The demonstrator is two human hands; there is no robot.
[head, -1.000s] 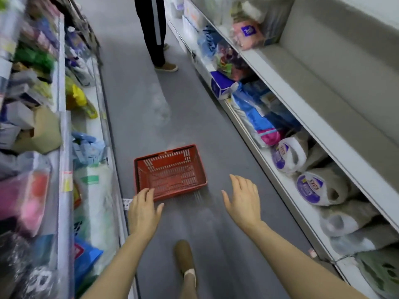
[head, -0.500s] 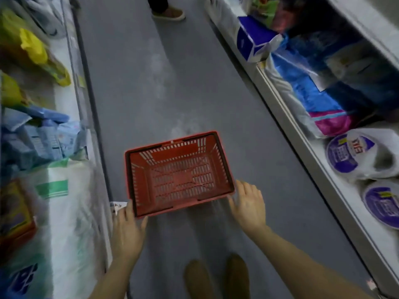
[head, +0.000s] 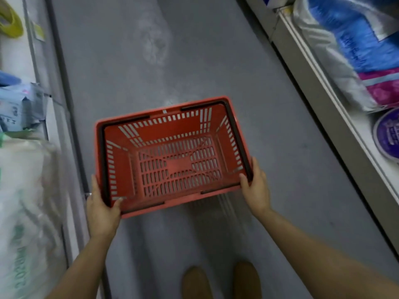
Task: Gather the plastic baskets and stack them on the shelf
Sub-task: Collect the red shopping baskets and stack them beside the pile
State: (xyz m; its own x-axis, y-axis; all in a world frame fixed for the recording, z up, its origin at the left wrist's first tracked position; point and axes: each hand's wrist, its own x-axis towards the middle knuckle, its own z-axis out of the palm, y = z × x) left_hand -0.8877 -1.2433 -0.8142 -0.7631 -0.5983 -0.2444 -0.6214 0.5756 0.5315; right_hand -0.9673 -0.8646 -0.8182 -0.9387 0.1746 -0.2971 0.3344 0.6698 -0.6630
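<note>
A: What does the figure show?
B: A red plastic basket (head: 172, 156), rectangular, open side up, with slotted walls and a slotted floor; it holds nothing. Black handles lie folded flat along the rim.
A: Its position?
B: In the middle of the grey aisle floor (head: 133, 61), long axis across the aisle, turned slightly askew. The left hand (head: 101, 210) grips its near left corner, thumb inside the rim; the right hand (head: 257, 188) grips its near right corner likewise
</note>
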